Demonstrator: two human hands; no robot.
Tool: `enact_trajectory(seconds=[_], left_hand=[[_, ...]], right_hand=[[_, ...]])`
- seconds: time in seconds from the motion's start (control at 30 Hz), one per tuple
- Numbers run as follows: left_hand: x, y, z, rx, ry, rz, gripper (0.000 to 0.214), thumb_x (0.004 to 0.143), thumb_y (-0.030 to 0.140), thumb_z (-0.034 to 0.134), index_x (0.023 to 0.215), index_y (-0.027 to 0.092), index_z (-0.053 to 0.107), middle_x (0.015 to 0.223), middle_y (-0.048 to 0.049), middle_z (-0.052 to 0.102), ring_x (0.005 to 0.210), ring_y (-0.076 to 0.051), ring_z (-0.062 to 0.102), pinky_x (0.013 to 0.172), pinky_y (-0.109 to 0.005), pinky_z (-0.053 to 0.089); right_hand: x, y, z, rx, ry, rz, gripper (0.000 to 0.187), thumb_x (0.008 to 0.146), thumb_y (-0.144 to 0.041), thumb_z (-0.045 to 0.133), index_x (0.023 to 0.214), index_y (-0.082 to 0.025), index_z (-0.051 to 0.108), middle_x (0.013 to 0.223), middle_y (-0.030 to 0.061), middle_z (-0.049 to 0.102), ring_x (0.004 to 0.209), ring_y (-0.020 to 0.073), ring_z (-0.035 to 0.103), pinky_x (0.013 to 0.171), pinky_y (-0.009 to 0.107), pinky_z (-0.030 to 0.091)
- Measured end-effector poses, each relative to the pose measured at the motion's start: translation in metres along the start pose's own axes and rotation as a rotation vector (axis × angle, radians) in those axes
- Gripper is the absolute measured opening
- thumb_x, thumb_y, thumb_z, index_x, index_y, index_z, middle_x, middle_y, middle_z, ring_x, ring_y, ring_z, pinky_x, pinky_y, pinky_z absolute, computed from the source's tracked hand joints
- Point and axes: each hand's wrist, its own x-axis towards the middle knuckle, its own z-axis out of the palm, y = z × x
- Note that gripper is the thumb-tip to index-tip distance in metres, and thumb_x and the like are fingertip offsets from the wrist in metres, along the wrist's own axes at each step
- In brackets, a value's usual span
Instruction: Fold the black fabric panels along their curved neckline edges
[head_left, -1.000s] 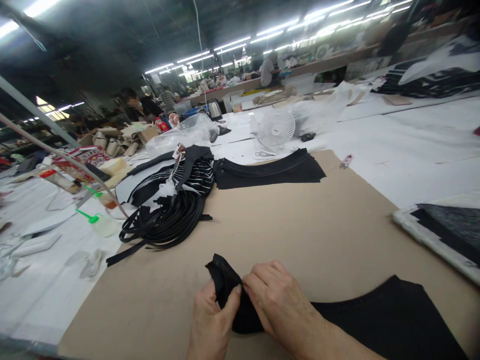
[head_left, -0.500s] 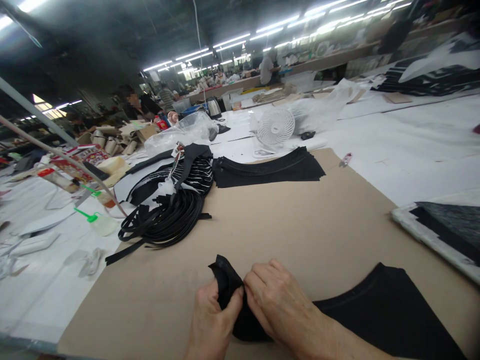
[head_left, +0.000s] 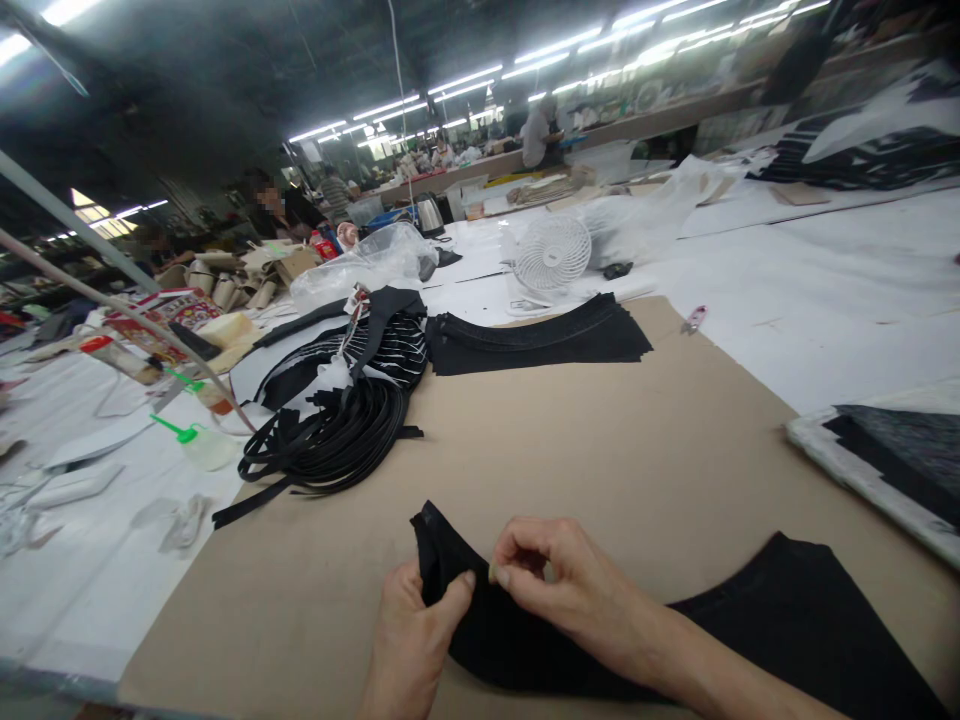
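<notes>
A curved black fabric piece [head_left: 795,610] lies across the front of the brown board [head_left: 600,450], its left end raised off the surface. My left hand [head_left: 417,625] grips that raised end, thumb on top and fingers behind it. Just right of it, my right hand [head_left: 562,580] pinches the upper edge of the same fabric between thumb and fingertips. My right forearm covers part of the fabric's middle. Farther back on the board rests a stack of similar curved black pieces [head_left: 540,345].
Coiled black strips [head_left: 337,450] sit left of the stack. A small white fan [head_left: 553,255] stands behind it, and pink-handled snips [head_left: 695,319] lie at the board's far right corner. Green-tipped bottles [head_left: 202,445] are at left; a white-edged panel [head_left: 847,480] is at right. People work far behind.
My right hand has loosened from a closed grip into a fingertip pinch on the edge. The fabric's left end has unfolded and lies flatter between my hands.
</notes>
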Motion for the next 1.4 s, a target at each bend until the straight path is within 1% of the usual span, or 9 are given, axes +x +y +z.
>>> enact_trajectory(seconds=[0.13, 0.3, 0.6, 0.73, 0.93, 1.03, 1.2, 1.3, 1.4], left_hand=[[0.0, 0.003, -0.001, -0.13, -0.088, -0.063, 0.027, 0.062, 0.037, 0.075, 0.074, 0.013, 0.07, 0.067, -0.0026, 0.068, 0.066, -0.018, 0.061, 0.065, -0.026, 0.048], [0.003, 0.004, -0.004, -0.134, -0.161, -0.077, 0.023, 0.062, 0.034, 0.076, 0.069, 0.013, 0.068, 0.068, -0.0022, 0.066, 0.068, -0.017, 0.06, 0.07, -0.026, 0.049], [0.001, 0.005, -0.005, -0.151, -0.229, -0.08, 0.023, 0.067, 0.033, 0.075, 0.072, 0.012, 0.067, 0.069, -0.0015, 0.065, 0.069, -0.016, 0.056, 0.067, -0.024, 0.045], [-0.001, 0.007, -0.005, -0.136, -0.237, -0.073, 0.027, 0.067, 0.036, 0.076, 0.075, 0.012, 0.069, 0.072, -0.0023, 0.066, 0.072, -0.016, 0.057, 0.069, -0.024, 0.044], [-0.002, 0.008, -0.005, -0.173, -0.27, -0.063, 0.028, 0.065, 0.037, 0.078, 0.075, 0.012, 0.07, 0.072, -0.0016, 0.066, 0.073, -0.016, 0.057, 0.07, -0.024, 0.044], [-0.002, 0.007, -0.003, -0.17, -0.243, -0.061, 0.027, 0.064, 0.036, 0.079, 0.073, 0.012, 0.071, 0.072, -0.001, 0.067, 0.07, -0.014, 0.055, 0.067, -0.022, 0.043], [-0.001, 0.005, 0.002, -0.221, -0.234, -0.062, 0.026, 0.063, 0.034, 0.079, 0.075, 0.012, 0.072, 0.073, -0.002, 0.069, 0.07, -0.015, 0.058, 0.068, -0.023, 0.044], [0.003, 0.007, 0.001, -0.257, -0.217, -0.063, 0.031, 0.063, 0.037, 0.079, 0.081, 0.012, 0.073, 0.076, -0.0046, 0.072, 0.075, -0.019, 0.062, 0.073, -0.028, 0.047], [0.004, 0.008, -0.01, -0.221, -0.141, -0.086, 0.038, 0.061, 0.04, 0.081, 0.084, 0.011, 0.071, 0.077, -0.0053, 0.072, 0.078, -0.022, 0.064, 0.075, -0.031, 0.05]], right_hand=[[0.003, 0.007, -0.004, 0.006, 0.037, -0.044, 0.017, 0.091, -0.022, 0.046, 0.084, -0.018, 0.061, 0.074, -0.0019, 0.057, 0.07, 0.0121, 0.052, 0.066, 0.023, 0.039], [0.001, 0.005, -0.001, -0.138, -0.112, -0.081, 0.03, 0.101, -0.029, 0.031, 0.081, -0.02, 0.051, 0.077, -0.0007, 0.054, 0.072, 0.0137, 0.052, 0.071, 0.026, 0.043], [-0.005, 0.01, 0.012, -0.431, -0.073, -0.246, 0.018, 0.1, -0.02, 0.029, 0.089, -0.02, 0.043, 0.09, 0.0041, 0.055, 0.081, 0.016, 0.051, 0.08, 0.031, 0.045], [-0.004, 0.01, 0.011, -0.436, -0.088, -0.21, 0.017, 0.1, -0.025, 0.034, 0.086, -0.021, 0.042, 0.089, 0.003, 0.054, 0.079, 0.016, 0.05, 0.077, 0.031, 0.045], [-0.001, 0.012, 0.003, -0.173, -0.184, -0.168, 0.036, 0.103, -0.037, 0.019, 0.09, -0.021, 0.049, 0.094, 0.0039, 0.058, 0.089, 0.0165, 0.055, 0.086, 0.031, 0.044], [0.001, 0.014, 0.005, -0.23, -0.138, -0.199, 0.033, 0.103, -0.036, 0.023, 0.089, -0.021, 0.049, 0.094, 0.0041, 0.058, 0.091, 0.0173, 0.054, 0.09, 0.033, 0.042], [0.004, 0.013, 0.005, -0.348, -0.1, -0.207, 0.031, 0.101, -0.038, 0.033, 0.076, -0.021, 0.042, 0.081, 0.0001, 0.054, 0.079, 0.0161, 0.05, 0.082, 0.033, 0.04], [0.003, 0.012, 0.001, -0.264, -0.155, -0.119, 0.034, 0.102, -0.042, 0.03, 0.081, -0.021, 0.047, 0.083, 0.0002, 0.057, 0.079, 0.0159, 0.052, 0.077, 0.03, 0.042], [-0.006, 0.015, -0.011, -0.275, -0.19, -0.066, 0.023, 0.1, -0.039, 0.04, 0.1, -0.022, 0.055, 0.094, 0.0013, 0.062, 0.087, 0.0168, 0.057, 0.079, 0.03, 0.043]])
